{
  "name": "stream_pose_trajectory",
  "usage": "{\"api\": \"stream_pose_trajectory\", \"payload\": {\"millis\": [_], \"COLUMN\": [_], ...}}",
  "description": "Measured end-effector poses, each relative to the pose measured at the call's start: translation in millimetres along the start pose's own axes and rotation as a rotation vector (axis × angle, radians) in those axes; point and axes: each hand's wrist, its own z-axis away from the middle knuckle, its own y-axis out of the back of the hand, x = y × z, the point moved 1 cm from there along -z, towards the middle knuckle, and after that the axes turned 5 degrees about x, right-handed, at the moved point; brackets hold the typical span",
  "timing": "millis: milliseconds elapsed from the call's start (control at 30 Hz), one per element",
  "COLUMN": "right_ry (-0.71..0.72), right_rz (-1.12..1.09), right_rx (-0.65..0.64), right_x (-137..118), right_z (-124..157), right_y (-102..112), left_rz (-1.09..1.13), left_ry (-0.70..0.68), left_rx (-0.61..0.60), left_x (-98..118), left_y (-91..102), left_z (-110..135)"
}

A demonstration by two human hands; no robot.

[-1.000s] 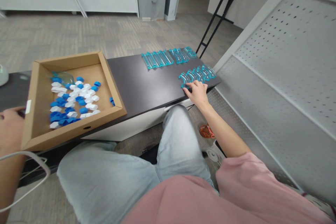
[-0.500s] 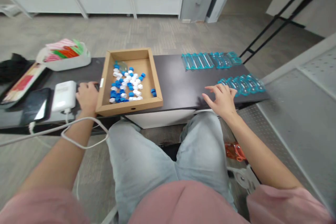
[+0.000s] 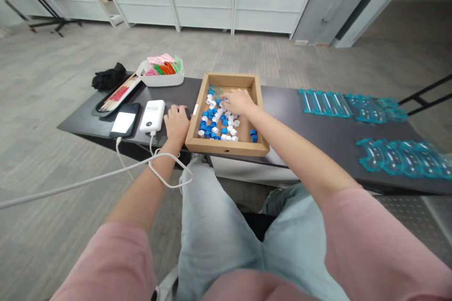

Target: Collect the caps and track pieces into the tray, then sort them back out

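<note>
On the table, a cardboard box (image 3: 263,117) holds many small white and blue faceted pieces (image 3: 223,117) and a clear item with a teal edge (image 3: 217,90). My right hand (image 3: 238,102) reaches over the box's right wall, its fingers extended and slightly bent down at the pieces near the back left. Nothing shows in its grasp, though the fingertips are partly hidden. My left hand (image 3: 177,124) lies palm down on the table, fingers spread, beside the box's left wall. A white power bank (image 3: 152,116) with a cable is just left of it.
Left on the table are a phone (image 3: 125,120), a black tray (image 3: 116,98), a black cloth (image 3: 108,77) and a white basket (image 3: 164,80) of coloured strips. Clear teal-edged packs (image 3: 326,103) line the right back, with more teal packs (image 3: 406,159) at the right front. A white cable (image 3: 88,182) crosses my left forearm.
My right hand has moved left from beside the front teal packs to inside the box. My left hand stays between power bank and box. The view has turned left.
</note>
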Motion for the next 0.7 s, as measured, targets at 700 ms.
{"api": "stream_pose_trajectory", "payload": {"millis": [700], "right_ry": [0.008], "right_rz": [-0.216], "right_rx": [0.297], "right_x": [49], "right_z": [32], "right_y": [37], "left_rz": [0.008], "left_ry": [-0.012], "left_rx": [0.007], "left_x": [0], "left_y": [4.0], "left_z": [4]}}
